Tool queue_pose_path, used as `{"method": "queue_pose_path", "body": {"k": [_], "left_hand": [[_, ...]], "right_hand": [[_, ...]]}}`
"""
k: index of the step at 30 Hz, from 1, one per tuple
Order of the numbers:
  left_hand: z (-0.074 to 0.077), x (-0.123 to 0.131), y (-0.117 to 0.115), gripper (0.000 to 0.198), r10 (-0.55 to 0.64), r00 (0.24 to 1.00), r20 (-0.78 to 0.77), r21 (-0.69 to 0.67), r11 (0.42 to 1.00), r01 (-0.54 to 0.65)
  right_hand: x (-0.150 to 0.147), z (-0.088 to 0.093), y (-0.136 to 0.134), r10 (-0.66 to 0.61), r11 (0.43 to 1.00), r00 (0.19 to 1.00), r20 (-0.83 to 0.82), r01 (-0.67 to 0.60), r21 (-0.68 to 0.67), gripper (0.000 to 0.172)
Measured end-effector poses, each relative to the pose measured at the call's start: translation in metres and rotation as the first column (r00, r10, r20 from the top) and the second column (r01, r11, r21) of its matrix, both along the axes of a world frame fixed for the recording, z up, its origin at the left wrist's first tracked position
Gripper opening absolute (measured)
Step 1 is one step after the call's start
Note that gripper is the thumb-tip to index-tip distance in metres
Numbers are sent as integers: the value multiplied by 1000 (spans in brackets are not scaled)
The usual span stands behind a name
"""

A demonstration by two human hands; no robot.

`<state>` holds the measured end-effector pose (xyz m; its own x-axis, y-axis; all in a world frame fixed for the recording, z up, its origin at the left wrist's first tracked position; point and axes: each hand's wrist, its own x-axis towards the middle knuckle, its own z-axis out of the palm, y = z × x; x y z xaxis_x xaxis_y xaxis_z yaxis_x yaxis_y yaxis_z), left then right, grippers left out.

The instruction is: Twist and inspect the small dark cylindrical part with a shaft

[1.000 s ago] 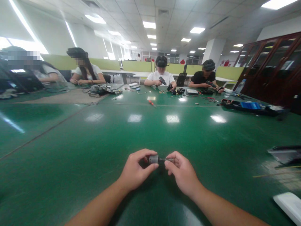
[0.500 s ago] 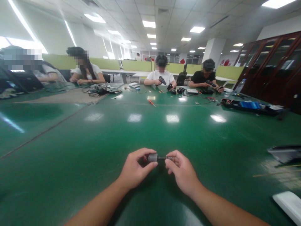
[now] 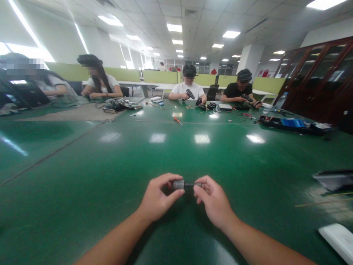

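Note:
Low in the middle of the head view, both of my hands meet just above the green table (image 3: 116,173). My left hand (image 3: 158,198) pinches a small grey metal cylinder (image 3: 178,184) between thumb and forefinger. A thin dark shaft (image 3: 191,184) sticks out of the cylinder's right end. My right hand (image 3: 213,200) grips the far end of that shaft with closed fingers. The two hands are a few centimetres apart, joined by the part.
A white flat object (image 3: 338,241) lies at the lower right, with a dark tray-like piece (image 3: 332,178) beyond it. Far across the table sit several people with drills, a red screwdriver (image 3: 178,120), tools and a black case (image 3: 289,124). Wooden cabinets (image 3: 317,79) stand at the right.
My hands and the small part have shifted very slightly upward and left; the grips are unchanged.

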<state>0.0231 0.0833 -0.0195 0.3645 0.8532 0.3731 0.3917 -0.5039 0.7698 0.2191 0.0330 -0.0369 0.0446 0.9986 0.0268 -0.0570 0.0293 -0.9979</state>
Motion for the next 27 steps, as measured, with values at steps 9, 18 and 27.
{"method": "queue_pose_path", "body": {"k": [9,18,27], "left_hand": [[-2,-1,1,27,14,999,32,-26,1000,-13],[-2,-2,1,27,16,999,29,-23,1000,-15],[-2,-2,1,27,18,999,37,-26,1000,-17]], "right_hand": [[1,-2,1,-4,1000,999,-38,4,5,27],[1,-1,1,-6,1000,999,-38,5,-2,28],[1,-3,3,-17,1000,998,-60,16,-8,33]]}}
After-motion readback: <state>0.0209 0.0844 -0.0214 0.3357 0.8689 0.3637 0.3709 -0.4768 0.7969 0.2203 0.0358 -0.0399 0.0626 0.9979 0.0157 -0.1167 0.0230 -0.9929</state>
